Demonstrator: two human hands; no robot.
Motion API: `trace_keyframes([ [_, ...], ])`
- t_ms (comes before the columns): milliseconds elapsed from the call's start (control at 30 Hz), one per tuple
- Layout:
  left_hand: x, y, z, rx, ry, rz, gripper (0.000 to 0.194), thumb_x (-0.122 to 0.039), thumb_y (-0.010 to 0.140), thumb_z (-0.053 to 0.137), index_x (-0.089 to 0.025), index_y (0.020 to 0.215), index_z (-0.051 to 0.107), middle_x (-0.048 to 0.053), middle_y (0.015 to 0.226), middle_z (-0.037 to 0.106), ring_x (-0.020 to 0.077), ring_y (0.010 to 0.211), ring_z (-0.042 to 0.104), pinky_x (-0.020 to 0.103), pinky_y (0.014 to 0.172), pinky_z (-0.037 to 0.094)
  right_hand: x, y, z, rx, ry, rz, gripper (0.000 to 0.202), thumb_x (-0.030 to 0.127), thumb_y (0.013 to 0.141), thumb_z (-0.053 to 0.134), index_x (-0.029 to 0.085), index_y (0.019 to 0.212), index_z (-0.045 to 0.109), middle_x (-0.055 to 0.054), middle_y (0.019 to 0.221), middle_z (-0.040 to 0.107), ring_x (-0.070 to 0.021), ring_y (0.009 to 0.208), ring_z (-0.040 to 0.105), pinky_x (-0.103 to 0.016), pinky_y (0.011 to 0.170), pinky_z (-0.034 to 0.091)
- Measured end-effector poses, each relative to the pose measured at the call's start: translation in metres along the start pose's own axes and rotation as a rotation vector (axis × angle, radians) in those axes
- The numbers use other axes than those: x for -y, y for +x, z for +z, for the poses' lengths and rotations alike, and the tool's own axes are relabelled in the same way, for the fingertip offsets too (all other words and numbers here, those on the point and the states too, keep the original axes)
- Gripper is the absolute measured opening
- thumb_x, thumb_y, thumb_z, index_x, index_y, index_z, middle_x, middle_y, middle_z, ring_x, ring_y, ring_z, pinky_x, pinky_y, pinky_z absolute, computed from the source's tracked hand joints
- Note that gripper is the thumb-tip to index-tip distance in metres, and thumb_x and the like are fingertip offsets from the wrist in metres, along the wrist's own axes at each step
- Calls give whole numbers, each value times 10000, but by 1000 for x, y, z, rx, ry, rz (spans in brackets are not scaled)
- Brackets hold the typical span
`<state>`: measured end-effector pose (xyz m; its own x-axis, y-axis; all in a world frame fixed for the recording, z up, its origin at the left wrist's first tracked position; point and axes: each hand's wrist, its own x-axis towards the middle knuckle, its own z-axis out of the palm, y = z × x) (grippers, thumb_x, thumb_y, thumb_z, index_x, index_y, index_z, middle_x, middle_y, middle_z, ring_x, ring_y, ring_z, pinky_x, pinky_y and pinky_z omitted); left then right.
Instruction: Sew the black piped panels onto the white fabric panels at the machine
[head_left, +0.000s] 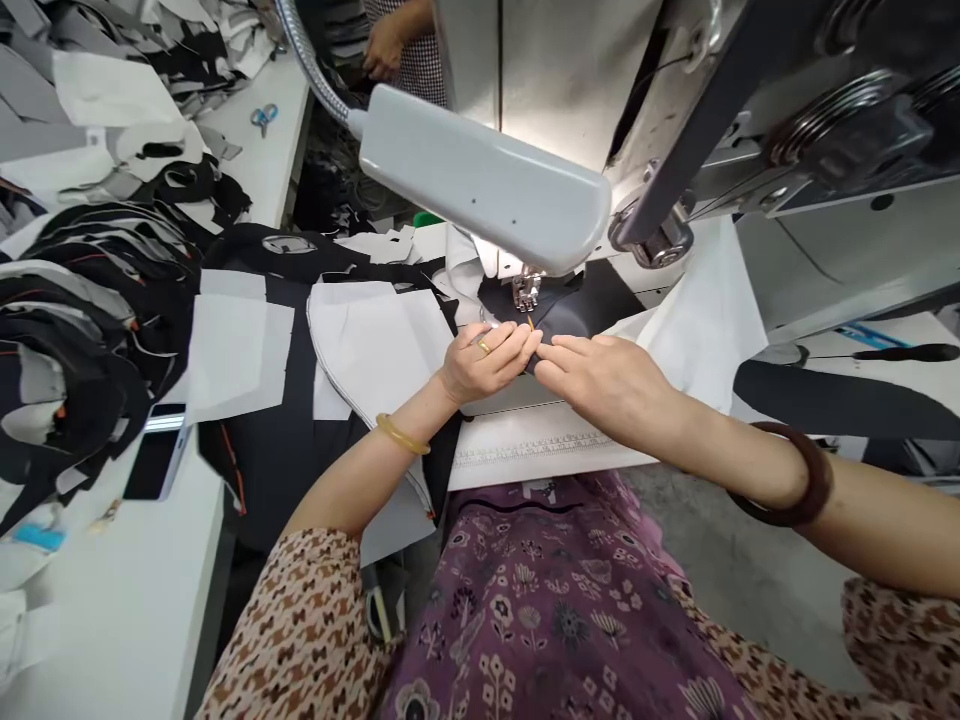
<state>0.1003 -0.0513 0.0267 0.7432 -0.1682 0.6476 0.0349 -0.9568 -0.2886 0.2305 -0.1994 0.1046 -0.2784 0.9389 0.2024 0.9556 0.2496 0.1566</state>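
A dark grey fabric piece [564,316] lies under the presser foot [526,291] of a sewing machine. My left hand [489,362] is closed in a pinch on the near edge of this fabric, just in front of the foot; the fingertips partly hide what they grip. A small orange strip [531,323] shows between the foot and those fingertips. My right hand [611,385] lies over the fabric's right side with its fingers stretched forward, their tips almost meeting the left hand. White material [701,310] spreads beyond my right hand.
A grey lamp [484,175] hangs over the needle area. Cut black and white pieces [375,340] lie to the left, beside stacked parts [90,290]. A phone [156,455] and blue scissors [264,118] rest on the left table. A co-worker's hand [384,48] shows at the back.
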Motion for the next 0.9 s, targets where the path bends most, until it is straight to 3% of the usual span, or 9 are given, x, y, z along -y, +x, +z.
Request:
trace_keyframes([
  [133, -1, -1, 4, 96, -135, -119, 272, -195, 937, 382, -220, 1072, 616, 22, 922, 713, 135, 898, 661, 287, 728, 435, -6, 0, -4, -28, -6, -1, 215, 19, 792, 368, 142, 636, 450, -10, 621, 493, -111, 602, 401, -243, 531, 168],
  [300, 1, -2, 10, 6, -118, -209, 254, -201, 928, 397, -224, 1021, 631, 18, 892, 715, 136, 900, 659, 324, 807, 429, -5, 6, -5, 5, -32, 28, 192, 23, 788, 376, 140, 653, 446, -14, 655, 522, -117, 647, 433, -242, 525, 150],
  [433, 6, 2, 9, -86, -120, -163, 216, -186, 922, 405, -201, 997, 607, 17, 898, 707, 125, 906, 643, 314, 809, 406, -4, 10, -2, 9, -36, 55, 192, 7, 776, 368, 139, 668, 454, -13, 674, 540, -117, 662, 447, -242, 526, 152],
  [633, 6, 21, 7, 30, -169, -122, 319, -238, 946, 302, -162, 758, 547, 46, 926, 673, 121, 812, 593, 271, 707, 414, -5, 9, -1, -153, -96, 30, 190, -1, 731, 343, 150, 633, 402, -2, 606, 470, -105, 570, 364, -245, 519, 142],
  [733, 10, 31, 1, 83, -141, -93, 310, -223, 945, 270, -168, 847, 558, 26, 792, 644, 121, 728, 563, 257, 667, 411, -9, 10, -6, -259, -130, 49, 167, 3, 672, 364, 161, 621, 375, 16, 556, 420, -97, 519, 315, -240, 506, 147],
  [900, 15, 33, -2, 102, -88, -40, 281, -183, 917, 306, -180, 918, 587, 2, 756, 638, 119, 711, 563, 242, 665, 426, -14, 14, -12, -299, -206, 30, 142, 43, 671, 422, 171, 630, 376, 34, 536, 409, -82, 496, 335, -229, 477, 156],
])
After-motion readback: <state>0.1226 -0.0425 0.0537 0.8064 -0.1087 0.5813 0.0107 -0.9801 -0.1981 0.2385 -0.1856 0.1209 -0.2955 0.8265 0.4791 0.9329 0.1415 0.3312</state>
